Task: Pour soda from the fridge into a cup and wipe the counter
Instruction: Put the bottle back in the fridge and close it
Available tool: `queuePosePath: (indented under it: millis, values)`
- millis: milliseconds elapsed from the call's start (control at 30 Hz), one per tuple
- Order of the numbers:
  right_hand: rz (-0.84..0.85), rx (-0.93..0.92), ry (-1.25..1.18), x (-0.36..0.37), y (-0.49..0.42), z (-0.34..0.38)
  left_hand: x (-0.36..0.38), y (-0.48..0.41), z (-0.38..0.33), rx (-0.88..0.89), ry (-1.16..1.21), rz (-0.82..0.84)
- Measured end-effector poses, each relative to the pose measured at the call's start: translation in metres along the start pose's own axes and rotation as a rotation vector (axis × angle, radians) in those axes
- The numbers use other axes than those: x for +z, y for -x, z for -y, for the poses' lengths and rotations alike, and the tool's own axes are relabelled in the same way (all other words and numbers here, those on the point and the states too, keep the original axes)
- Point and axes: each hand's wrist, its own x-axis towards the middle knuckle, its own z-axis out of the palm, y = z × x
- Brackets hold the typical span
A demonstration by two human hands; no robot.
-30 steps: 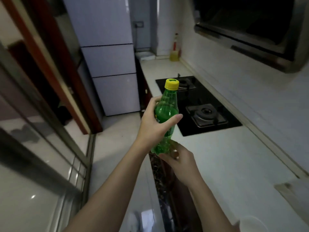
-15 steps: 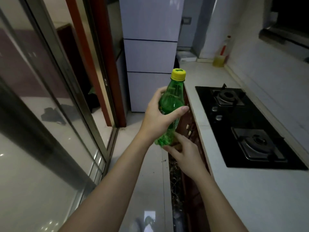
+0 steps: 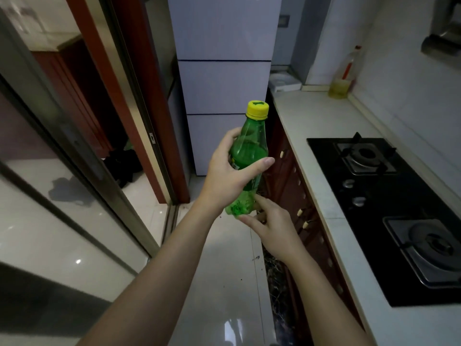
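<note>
A green soda bottle (image 3: 249, 146) with a yellow cap is held upright in mid-air over the floor, in front of the counter. My left hand (image 3: 229, 176) is wrapped around its middle. Under its base, my right hand (image 3: 272, 226) touches the bottle with its fingertips, fingers spread. The white fridge (image 3: 224, 83) stands closed straight ahead. To the right runs the white counter (image 3: 309, 126). No cup is in view.
A black two-burner gas hob (image 3: 389, 216) is set into the counter. An oil bottle (image 3: 343, 76) and a white appliance (image 3: 284, 82) stand at the counter's far end. Dark red drawers (image 3: 294, 186) run below; a glass sliding door (image 3: 62, 196) lines the left.
The view has swung left and moved closer to the fridge, so the hob now lies to the right. Both hands keep their hold around the bottle.
</note>
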Motion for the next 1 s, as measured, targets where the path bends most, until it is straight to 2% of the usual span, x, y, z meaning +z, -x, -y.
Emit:
queuePosePath:
  millis: [333,667,1000]
  values:
    - [0.070,-0.022,-0.007,0.008,-0.143,-0.032,-0.015,-0.123,0.053,0.010,-0.055,-0.027]
    - [0.136,-0.085,-0.013,-0.037,-0.315,-0.070,0.008,-0.283,0.095,0.013,-0.073,-0.099]
    - [0.192,-0.087,-0.035,-0.032,-0.429,-0.102,-0.002,-0.384,0.148,-0.012,-0.064,-0.139]
